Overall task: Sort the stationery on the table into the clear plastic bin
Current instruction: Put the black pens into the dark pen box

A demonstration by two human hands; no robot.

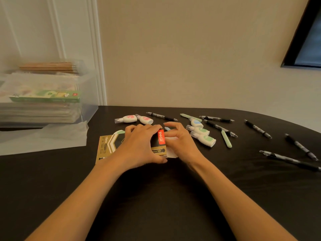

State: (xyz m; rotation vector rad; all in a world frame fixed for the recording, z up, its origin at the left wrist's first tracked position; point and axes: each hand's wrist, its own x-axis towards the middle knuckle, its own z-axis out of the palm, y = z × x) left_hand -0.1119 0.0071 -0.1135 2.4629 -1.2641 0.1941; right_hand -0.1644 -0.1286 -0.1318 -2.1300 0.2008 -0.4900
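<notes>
The gold-and-black pen box (106,148) was seen lying flat on the black table (173,197), near the middle. Its right end was gripped by the left hand (139,146), fingers curled over the top by the red label (161,139). The right hand (181,143) was held against that same end, fingers curled; whether anything was pinched there could not be told. Pink correction tapes (128,118) were spotted just behind the hands, green ones (205,139) just to the right. Black pens (258,128) were scattered across the right side. The clear plastic bin (90,101) was parked at the far left, well apart from the box, already stacked with packets.
</notes>
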